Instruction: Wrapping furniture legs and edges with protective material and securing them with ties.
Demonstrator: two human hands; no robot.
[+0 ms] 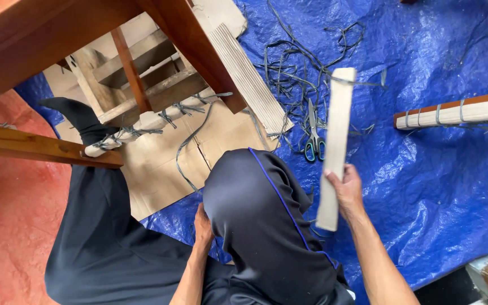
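Observation:
My right hand (pixel 347 191) grips a long pale foam strip (pixel 336 130) near its lower end and holds it upright over the blue tarp (pixel 436 169). My left hand (pixel 201 226) rests beside my raised right knee in dark trousers (pixel 261 214), its fingers partly hidden, and I see nothing in it. Green-handled scissors (pixel 313 141) lie on the tarp just left of the strip. My left leg, in a black sock (pixel 77 116), stretches toward an overturned wooden chair frame (pixel 136 73) with a pale padded rail tied on by grey straps.
Loose grey straps (pixel 300 62) tangle on the tarp. A corrugated cardboard strip (pixel 249 79) and flat cardboard (pixel 159 164) lie under the chair. Another padded wooden rail (pixel 458 110) sits at right. Red floor (pixel 12 214) lies at left.

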